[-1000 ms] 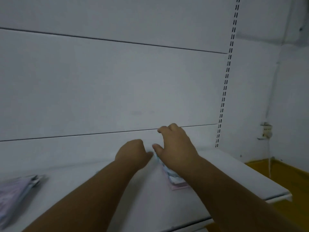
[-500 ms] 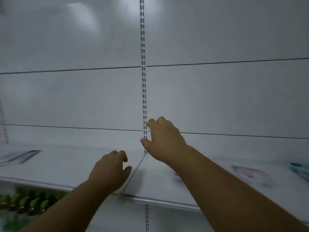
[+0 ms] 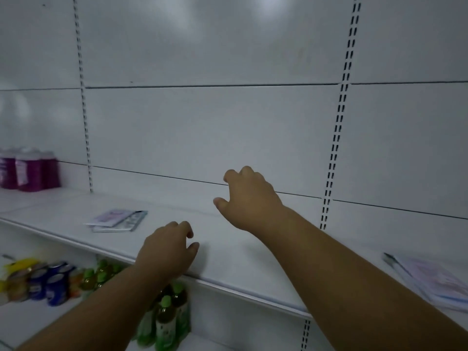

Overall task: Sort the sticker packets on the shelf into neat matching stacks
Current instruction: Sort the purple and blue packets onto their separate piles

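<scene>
I see both hands, left hand (image 3: 168,249) and right hand (image 3: 249,198), loosely curled and holding nothing over the shelf (image 3: 228,269), so reaching carelessly for the packets (image 3: 116,220) at left could scatter them.

Both bare arms are reaching forward; the left hand (image 3: 167,249) and right hand (image 3: 249,200) are hanging loosely curled, holding nothing.
</scene>
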`<state>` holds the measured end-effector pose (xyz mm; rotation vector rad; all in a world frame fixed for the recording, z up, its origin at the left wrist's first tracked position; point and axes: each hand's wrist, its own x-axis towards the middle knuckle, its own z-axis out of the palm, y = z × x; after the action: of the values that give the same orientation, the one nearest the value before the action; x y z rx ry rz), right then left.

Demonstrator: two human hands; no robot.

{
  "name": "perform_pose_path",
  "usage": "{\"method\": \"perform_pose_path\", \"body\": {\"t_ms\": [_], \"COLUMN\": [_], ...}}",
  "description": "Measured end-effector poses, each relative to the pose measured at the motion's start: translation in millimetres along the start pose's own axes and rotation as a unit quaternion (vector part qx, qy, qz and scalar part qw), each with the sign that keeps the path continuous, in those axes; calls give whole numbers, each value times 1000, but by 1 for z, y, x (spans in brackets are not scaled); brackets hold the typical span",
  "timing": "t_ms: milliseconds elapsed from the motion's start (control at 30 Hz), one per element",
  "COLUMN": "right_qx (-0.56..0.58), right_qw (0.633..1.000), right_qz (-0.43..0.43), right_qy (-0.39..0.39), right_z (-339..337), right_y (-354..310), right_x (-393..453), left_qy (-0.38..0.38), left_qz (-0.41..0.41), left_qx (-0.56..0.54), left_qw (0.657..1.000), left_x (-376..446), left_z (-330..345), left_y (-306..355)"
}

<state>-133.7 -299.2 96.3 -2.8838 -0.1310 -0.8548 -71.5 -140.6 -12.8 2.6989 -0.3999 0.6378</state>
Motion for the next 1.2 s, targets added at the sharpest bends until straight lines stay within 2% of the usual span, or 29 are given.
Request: {"method": "perform_pose_path", "body": {"t_ms": [200,300,433,500,567,633,667,767,867,933,1000,1067,1133,1200], "right_qx": [23,20,3,-2,-5,-12,-13,-10,-4,-7,-20,-33,-55,-69], "right_qw": [999,999,999,999,997,996,995,992,984,975,964,948,935,930], "right_qz": [-15,-21,7,31,55,75,85,116,165,200,222,242,258,269], "right_qy": [-26,-31,-34,-38,-46,-51,-52,-50,-66,-97,-147,-203,-236,-240], "right_z": [49,75,106,119,132,144,150,166,179,190,204,218,229,238], "right_y": [-55,-85,-121,-138,-154,-171,-179,-197,-206,-212,-220,-230,-240,-245], "right_x": [80,105,124,131,136,139,141,144,147,149,150,152,155,158], "left_qy": [-1,24,59,1,-87,-140,-139,-68,2,45,78,78,65,56], "left_qz": [-5,8,-38,-86,-116,-114,-97,-45,-24,-25,-27,-27,-27,-20], "left_qx": [3,18,128,162,143,107,88,6,-110,-226,-361,-459,-515,-537], "left_qw": [1000,1000,989,983,979,978,982,997,994,973,929,885,854,841], "left_x": [53,76,107,125,140,150,152,151,155,159,159,150,140,131], "left_z": [10,11,2,-3,-2,3,6,7,-6,-23,-43,-60,-75,-88], "left_y": [-74,-117,-169,-194,-217,-233,-239,-251,-265,-274,-283,-289,-295,-299]}}
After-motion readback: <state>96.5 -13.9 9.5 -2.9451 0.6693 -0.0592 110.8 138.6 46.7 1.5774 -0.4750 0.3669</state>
